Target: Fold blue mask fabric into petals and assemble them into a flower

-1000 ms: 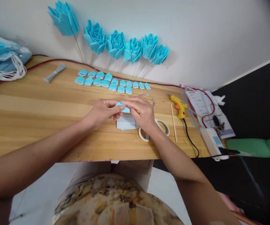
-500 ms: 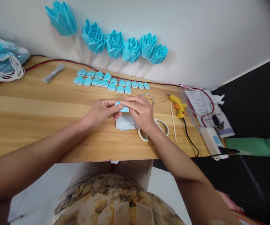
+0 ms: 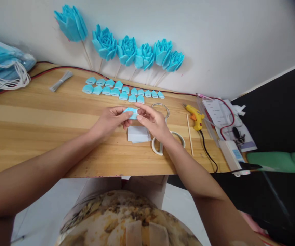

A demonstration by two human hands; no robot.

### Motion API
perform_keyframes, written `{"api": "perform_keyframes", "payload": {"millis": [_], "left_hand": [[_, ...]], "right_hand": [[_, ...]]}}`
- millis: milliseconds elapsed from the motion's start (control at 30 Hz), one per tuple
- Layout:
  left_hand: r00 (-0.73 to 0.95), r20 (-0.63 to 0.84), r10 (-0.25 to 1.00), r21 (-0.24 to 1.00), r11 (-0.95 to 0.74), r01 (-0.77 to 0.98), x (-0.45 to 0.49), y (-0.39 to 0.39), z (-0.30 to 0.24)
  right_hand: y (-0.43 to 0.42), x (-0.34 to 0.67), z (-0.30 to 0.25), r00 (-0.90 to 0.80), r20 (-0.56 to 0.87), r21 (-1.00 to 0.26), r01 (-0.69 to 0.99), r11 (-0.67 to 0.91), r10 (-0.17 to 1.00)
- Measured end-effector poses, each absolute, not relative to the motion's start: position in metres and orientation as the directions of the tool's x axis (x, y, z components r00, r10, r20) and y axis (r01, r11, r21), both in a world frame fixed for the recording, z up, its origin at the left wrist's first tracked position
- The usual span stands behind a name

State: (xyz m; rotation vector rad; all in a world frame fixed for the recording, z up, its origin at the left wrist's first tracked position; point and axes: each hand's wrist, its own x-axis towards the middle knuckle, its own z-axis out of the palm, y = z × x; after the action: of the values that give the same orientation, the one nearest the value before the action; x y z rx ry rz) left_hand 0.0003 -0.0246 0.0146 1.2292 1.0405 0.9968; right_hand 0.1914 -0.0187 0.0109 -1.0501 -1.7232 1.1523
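A small folded piece of light blue fabric [image 3: 131, 113] is held above the table between my hands. My left hand [image 3: 112, 118] pinches its left part, thumb on top and fingers beneath. At its right end, the thumb and fingers of my right hand [image 3: 153, 121] close on the edge, the index finger raised a little. Below them lies a small stack of pale white-blue pieces [image 3: 138, 134]. Scissors with white handles [image 3: 179, 138] rest partly under my right hand and wrist. A ring of tape [image 3: 163, 105] sits just beyond that hand.
Folded blue petals [image 3: 115, 92] lie in rows ahead. Blue fabric flowers [image 3: 126, 50] on sticks lean against the wall. A yellow glue gun [image 3: 195, 116], thin stick [image 3: 189, 135] and power strip [image 3: 233, 155] are at right. Grey wires [image 3: 61, 81] and bagged blue material [image 3: 3, 68] lie left.
My right hand has opened slightly and shifted off the top of the blue piece to its right end, so more of the piece shows. The left hand keeps its pinch.
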Motion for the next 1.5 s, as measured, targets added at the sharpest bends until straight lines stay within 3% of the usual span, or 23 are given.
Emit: {"api": "perform_keyframes", "payload": {"millis": [533, 833, 1233, 1500], "left_hand": [[0.208, -0.023, 0.978, 0.998, 0.011, 0.060, 0.0000, -0.0264, 0.0167], [0.254, -0.002, 0.967, 0.989, -0.036, 0.143, 0.0001, -0.0274, 0.0166], [0.267, -0.034, 0.963, 0.994, 0.004, 0.111, 0.0001, -0.0279, 0.0165], [0.234, -0.003, 0.972, 0.995, -0.020, 0.096, -0.0007, -0.0263, 0.0141]], "right_hand": [[-0.0190, 0.1868, 0.0138, -0.269, 0.129, -0.980, 0.113, 0.164, 0.955], [-0.0181, 0.1851, 0.0128, -0.232, 0.148, -0.970, 0.155, 0.187, 0.961], [-0.0176, 0.1859, 0.0119, -0.188, 0.166, -0.962, 0.185, 0.201, 0.968], [-0.0168, 0.1885, 0.0105, -0.256, 0.034, -0.999, -0.032, 0.027, 0.966]]}}
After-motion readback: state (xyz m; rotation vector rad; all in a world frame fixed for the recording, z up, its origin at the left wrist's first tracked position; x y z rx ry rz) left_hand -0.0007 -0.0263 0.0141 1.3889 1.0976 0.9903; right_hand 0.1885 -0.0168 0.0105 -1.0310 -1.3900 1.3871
